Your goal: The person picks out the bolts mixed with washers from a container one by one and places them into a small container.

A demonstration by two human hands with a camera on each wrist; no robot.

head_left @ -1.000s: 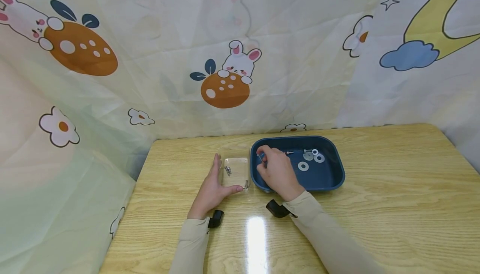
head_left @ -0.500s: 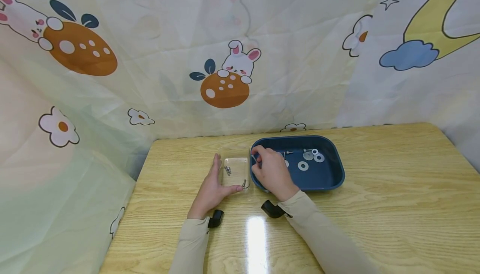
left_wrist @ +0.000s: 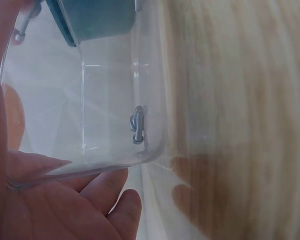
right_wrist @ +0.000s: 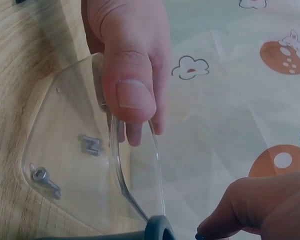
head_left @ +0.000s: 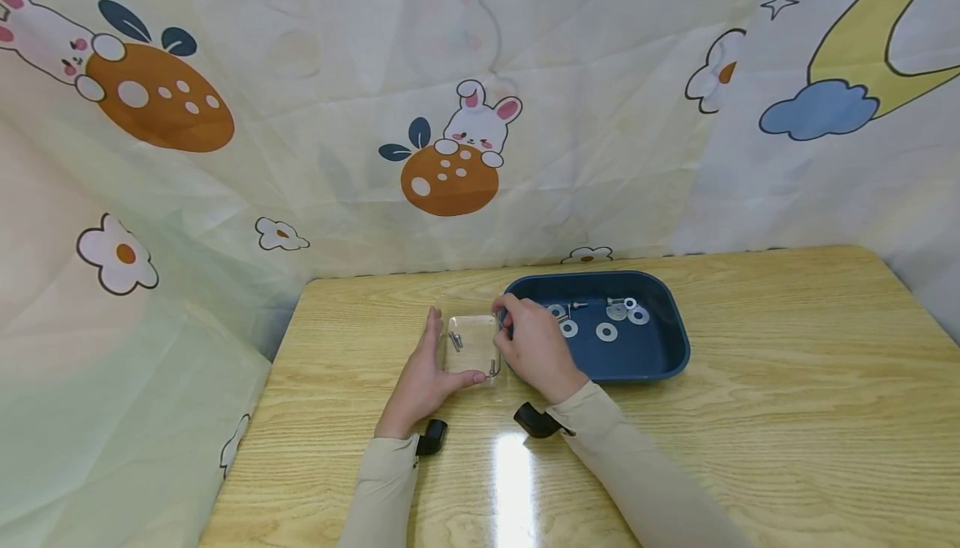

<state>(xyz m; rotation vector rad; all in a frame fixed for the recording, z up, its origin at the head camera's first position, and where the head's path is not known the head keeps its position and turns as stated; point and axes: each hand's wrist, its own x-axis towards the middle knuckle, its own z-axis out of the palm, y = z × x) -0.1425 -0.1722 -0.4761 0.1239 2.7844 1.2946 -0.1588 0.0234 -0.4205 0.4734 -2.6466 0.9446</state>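
My left hand (head_left: 420, 381) grips a clear plastic box (head_left: 474, 354), thumb along its near wall and fingers against its left side. Inside the box lie small metal screws: a pair (head_left: 456, 341) towards the left and another screw (right_wrist: 46, 182), seen in the right wrist view. My right hand (head_left: 540, 352) is over the tray's left rim, its fingertips at the box's right edge. Between thumb and finger it pinches a screw (left_wrist: 22, 31), visible in the left wrist view but mostly hidden from the head view.
A dark blue tray (head_left: 630, 358) stands directly right of the box. It holds several flat washers (head_left: 607, 332) and a few screws (head_left: 577, 305). The wooden table (head_left: 780, 364) extends to both sides, with a patterned cloth (head_left: 337, 114) hanging behind.
My right hand has moved left from inside the tray to the box's edge, carrying the screw and uncovering washers. My left hand stays put. The screw in the box's near right corner shifted slightly.
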